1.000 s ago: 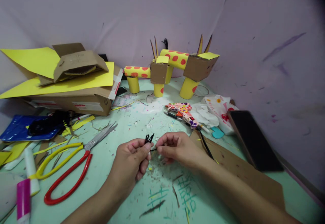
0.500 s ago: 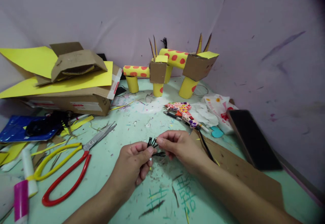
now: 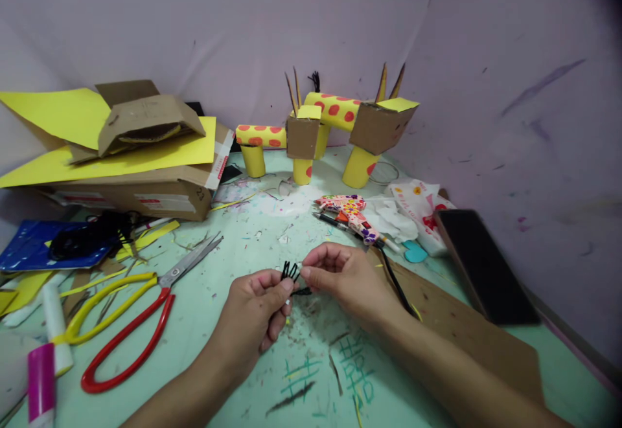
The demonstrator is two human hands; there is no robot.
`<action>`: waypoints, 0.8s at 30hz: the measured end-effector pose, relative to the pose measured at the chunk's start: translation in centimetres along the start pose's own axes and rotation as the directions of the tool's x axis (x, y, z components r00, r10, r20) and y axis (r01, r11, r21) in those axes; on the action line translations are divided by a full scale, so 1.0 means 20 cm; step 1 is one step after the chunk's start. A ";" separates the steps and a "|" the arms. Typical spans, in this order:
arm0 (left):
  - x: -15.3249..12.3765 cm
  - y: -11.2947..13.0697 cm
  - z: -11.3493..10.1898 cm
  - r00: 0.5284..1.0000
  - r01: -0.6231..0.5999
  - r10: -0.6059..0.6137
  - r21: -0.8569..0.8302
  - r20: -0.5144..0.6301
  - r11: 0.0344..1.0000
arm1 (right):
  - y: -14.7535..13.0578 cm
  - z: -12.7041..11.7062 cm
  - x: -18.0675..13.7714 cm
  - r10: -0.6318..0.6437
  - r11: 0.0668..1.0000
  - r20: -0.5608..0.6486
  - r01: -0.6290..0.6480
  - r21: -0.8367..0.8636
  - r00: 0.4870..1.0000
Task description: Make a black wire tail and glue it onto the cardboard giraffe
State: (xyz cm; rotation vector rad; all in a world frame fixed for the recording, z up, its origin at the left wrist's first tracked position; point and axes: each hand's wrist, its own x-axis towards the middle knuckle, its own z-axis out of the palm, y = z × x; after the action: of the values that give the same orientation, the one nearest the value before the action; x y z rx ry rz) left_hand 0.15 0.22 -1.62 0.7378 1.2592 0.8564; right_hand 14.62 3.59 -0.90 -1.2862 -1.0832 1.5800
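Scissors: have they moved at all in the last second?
No. The scissors lie as before, blades pointing toward the cardboard box; only the camera shifted slightly.

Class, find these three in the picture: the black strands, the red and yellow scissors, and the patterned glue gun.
black strands [image 3: 290, 270], head view, on the tips sticking up between the hands.
scissors [image 3: 166, 283], head view, on the pivot joining blades and handles.
glue gun [image 3: 350, 210], head view, on its patterned body.

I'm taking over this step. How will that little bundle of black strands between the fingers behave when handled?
The black strands stand splayed above the left hand without drooping, so they are probably fairly stiff, not limp. Pinched by fingertips alone, with the right hand helping, they look very light. Thin and loose at the ends, they may well slip or scatter.
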 end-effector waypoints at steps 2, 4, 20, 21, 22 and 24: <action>0.00 0.00 0.00 1.000 0.007 -0.007 -0.001 -0.013 1.000 | 0.00 0.00 0.00 -0.016 1.000 -0.011 0.016 0.003 1.000; 0.00 0.00 0.00 0.999 0.020 -0.021 -0.003 -0.028 1.000 | 0.01 0.00 0.00 -0.031 0.999 -0.012 0.031 -0.005 0.999; 0.01 -0.01 -0.01 1.000 0.009 -0.009 -0.015 0.012 1.000 | 0.06 0.02 0.00 -0.039 0.996 0.080 0.033 0.078 0.996; 0.01 -0.01 -0.01 1.000 0.012 -0.011 -0.015 0.010 1.000 | 0.06 0.02 0.00 -0.034 0.996 0.086 0.027 0.086 0.996; 0.01 0.00 -0.01 1.000 0.012 -0.012 -0.014 0.007 1.000 | 0.06 0.02 0.00 -0.029 0.996 0.088 0.021 0.091 0.996; 0.01 0.00 -0.01 1.000 0.014 -0.014 -0.015 0.003 1.000 | 0.05 0.03 -0.01 -0.016 0.995 0.090 0.008 0.096 0.996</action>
State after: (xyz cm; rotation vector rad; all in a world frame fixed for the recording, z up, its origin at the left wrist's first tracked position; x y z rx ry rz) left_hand 0.06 0.42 -1.77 0.7175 1.2531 0.8523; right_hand 14.04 3.10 -1.75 -1.1522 -1.0558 1.6745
